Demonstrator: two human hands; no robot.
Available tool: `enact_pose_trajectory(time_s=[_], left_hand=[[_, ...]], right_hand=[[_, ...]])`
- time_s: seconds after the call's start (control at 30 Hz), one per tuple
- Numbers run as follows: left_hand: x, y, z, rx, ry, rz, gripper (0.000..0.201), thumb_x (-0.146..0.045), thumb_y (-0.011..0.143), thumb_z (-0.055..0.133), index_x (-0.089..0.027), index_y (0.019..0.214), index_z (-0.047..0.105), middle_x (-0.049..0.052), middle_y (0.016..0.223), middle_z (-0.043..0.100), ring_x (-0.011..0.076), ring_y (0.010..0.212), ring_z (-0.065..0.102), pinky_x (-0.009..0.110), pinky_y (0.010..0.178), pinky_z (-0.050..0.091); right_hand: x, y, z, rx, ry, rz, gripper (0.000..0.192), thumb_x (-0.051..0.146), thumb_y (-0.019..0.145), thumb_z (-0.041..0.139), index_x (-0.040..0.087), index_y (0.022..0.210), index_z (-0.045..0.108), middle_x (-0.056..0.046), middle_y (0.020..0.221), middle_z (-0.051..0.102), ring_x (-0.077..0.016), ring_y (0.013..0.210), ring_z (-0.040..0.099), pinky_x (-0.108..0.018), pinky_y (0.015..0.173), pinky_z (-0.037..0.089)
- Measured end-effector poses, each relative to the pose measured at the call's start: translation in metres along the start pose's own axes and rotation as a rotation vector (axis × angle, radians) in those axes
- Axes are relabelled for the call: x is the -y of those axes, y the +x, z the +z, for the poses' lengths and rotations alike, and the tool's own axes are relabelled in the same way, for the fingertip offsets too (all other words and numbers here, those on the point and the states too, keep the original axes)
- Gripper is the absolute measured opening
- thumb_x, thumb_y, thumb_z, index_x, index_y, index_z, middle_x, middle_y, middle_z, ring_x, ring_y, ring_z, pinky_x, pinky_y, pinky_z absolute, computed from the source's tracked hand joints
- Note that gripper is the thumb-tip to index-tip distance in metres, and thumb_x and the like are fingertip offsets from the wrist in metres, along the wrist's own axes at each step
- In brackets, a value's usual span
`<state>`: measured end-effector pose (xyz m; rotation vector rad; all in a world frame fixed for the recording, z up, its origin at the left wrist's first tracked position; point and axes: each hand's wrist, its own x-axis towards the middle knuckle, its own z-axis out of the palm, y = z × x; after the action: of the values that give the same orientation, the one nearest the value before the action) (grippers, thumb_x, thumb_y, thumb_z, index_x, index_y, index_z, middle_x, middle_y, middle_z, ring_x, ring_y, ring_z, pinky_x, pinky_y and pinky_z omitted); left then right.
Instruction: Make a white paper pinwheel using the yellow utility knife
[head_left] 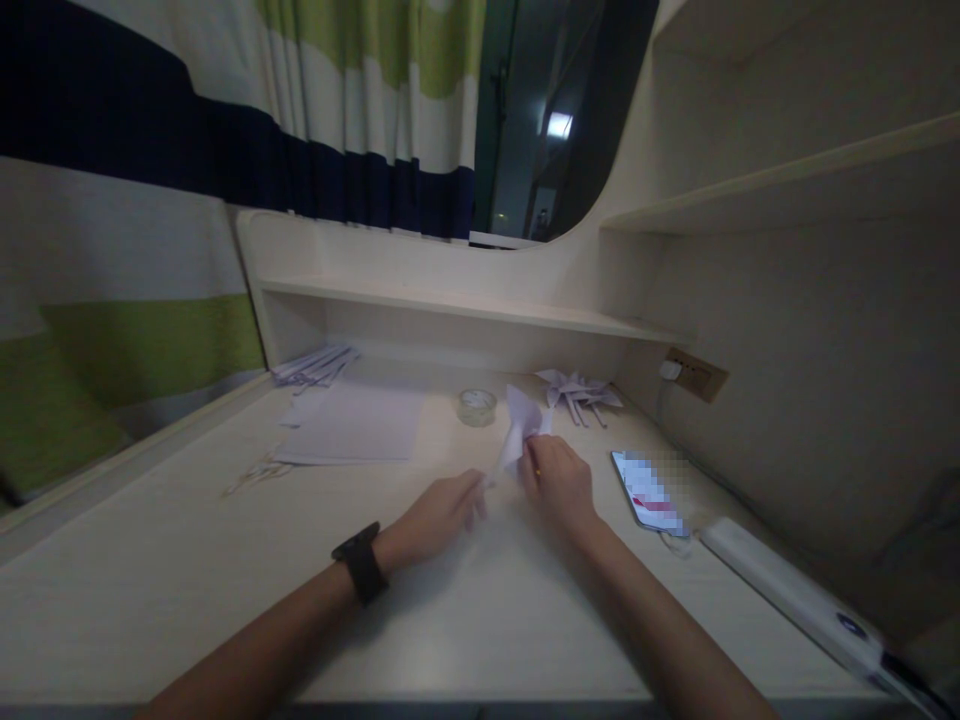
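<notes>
A white paper pinwheel with folded blades stands tilted over the middle of the desk. My right hand is closed on it, fingers pinched at its lower right side. Just to the left, my left hand has its fingertips pressed together near the pinwheel's lower end. Something pale and thin shows at those fingertips, too blurred to name. Behind the hands lies a roll of clear tape. Several finished paper pinwheels with paper sticks are piled at the back right.
A stack of white paper sheets lies at the left, with rolled paper sticks behind and thin pale strips in front. A phone and a long white lamp-like bar lie at right, near a wall socket.
</notes>
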<state>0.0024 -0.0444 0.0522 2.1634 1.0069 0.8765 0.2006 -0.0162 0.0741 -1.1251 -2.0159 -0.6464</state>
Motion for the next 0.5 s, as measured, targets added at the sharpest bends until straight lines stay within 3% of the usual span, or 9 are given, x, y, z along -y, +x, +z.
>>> enact_pose_trajectory(time_s=[0.2,0.33,0.5], left_hand=[[0.011,0.005,0.002,-0.028,-0.157,-0.103,0.044,-0.047,0.094,0.028,-0.016,0.081,0.056,0.0,0.058,0.056,0.0135,0.053,0.055,0.027,0.058,0.042],[0.005,0.008,-0.003,-0.034,-0.21,-0.124,0.046,-0.053,0.091,0.032,-0.016,0.077,0.056,-0.001,0.053,0.051,0.0127,0.051,0.05,0.026,0.054,0.04],[-0.002,0.007,-0.007,-0.037,-0.202,-0.129,0.05,-0.058,0.088,0.035,-0.016,0.071,0.056,-0.002,0.054,0.048,0.0117,0.051,0.045,0.025,0.053,0.037]], right_hand=[[-0.001,-0.001,-0.003,-0.018,0.031,-0.013,0.018,0.027,0.09,0.043,0.017,0.087,0.058,-0.007,0.078,0.062,-0.0196,0.076,0.054,-0.03,0.068,0.038],[-0.004,-0.004,-0.001,-0.093,0.077,-0.008,0.019,0.027,0.089,0.045,0.016,0.094,0.06,-0.008,0.078,0.062,-0.0194,0.075,0.054,-0.03,0.068,0.04],[-0.006,-0.005,0.003,-0.078,0.064,-0.034,0.017,0.025,0.088,0.048,0.02,0.095,0.063,-0.008,0.086,0.064,-0.0203,0.082,0.055,-0.03,0.07,0.042]])
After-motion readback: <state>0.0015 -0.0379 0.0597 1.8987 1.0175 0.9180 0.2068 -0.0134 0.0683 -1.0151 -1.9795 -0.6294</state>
